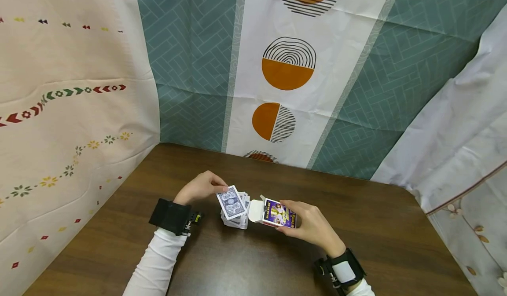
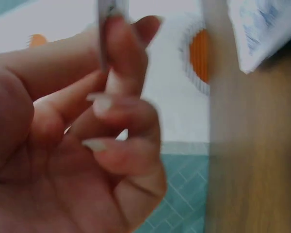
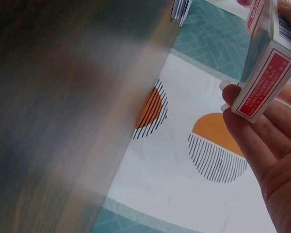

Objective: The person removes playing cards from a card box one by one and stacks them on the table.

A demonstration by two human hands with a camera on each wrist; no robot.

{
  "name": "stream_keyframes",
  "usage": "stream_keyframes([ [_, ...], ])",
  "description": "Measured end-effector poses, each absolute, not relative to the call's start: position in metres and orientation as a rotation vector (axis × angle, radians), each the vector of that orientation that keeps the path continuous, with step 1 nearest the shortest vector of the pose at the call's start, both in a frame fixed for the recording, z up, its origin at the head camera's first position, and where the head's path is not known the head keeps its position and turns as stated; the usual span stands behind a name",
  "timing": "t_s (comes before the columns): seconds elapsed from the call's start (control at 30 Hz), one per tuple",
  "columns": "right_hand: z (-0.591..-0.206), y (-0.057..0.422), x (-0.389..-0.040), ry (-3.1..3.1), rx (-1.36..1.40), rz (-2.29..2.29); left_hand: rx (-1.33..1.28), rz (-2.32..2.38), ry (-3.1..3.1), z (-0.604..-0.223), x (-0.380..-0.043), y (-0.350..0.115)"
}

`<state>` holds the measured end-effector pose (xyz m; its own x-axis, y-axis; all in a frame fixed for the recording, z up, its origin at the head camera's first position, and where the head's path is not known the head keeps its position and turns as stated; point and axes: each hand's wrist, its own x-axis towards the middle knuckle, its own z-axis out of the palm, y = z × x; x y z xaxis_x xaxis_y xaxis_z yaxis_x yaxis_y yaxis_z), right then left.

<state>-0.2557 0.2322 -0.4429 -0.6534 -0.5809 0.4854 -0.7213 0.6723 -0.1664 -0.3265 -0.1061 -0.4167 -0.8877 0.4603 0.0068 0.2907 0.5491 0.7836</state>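
Note:
Between thumb and fingers, my left hand [image 1: 203,186] pinches a blue-and-white patterned playing card [image 1: 231,202], held above a loose pile of playing cards [image 1: 237,222] on the table. In the left wrist view the card [image 2: 103,39] shows edge-on at the fingertips, the other fingers curled. My right hand [image 1: 310,219] grips a playing card box [image 1: 279,213] with a purple printed face, just right of the pile. The box's white flap [image 1: 255,210] stands open toward the pile. In the right wrist view a red-panelled end of the box [image 3: 266,83] faces the camera.
The brown wooden table [image 1: 245,261] runs back to a teal and white patterned cloth [image 1: 190,67]. A cream embroidered cloth [image 1: 79,155] hangs at the left, and a pale floral cloth [image 1: 467,155] at the right. Both wrists wear black straps with small cameras.

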Motion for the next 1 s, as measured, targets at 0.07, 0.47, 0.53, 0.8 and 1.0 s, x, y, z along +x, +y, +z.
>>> stream_keyframes([
  [0.07,-0.442,0.233,-0.256,-2.490,1.017,0.485,0.572,1.221,2.667,-0.422,-0.330,-0.102],
  [0.47,-0.443,0.233,-0.254,-2.522,0.994,0.501,0.385,1.286,2.817,-0.457,-0.348,-0.072],
  [0.53,-0.443,0.233,-0.253,-2.528,0.986,0.497,0.377,1.272,2.848,-0.462,-0.349,-0.070],
  [0.8,-0.445,0.232,-0.252,-2.559,0.979,0.502,0.293,1.161,2.937,-0.468,-0.344,-0.062],
  [1.0,-0.443,0.231,-0.252,-2.560,0.985,0.503,0.383,1.163,2.949,-0.451,-0.331,-0.056],
])
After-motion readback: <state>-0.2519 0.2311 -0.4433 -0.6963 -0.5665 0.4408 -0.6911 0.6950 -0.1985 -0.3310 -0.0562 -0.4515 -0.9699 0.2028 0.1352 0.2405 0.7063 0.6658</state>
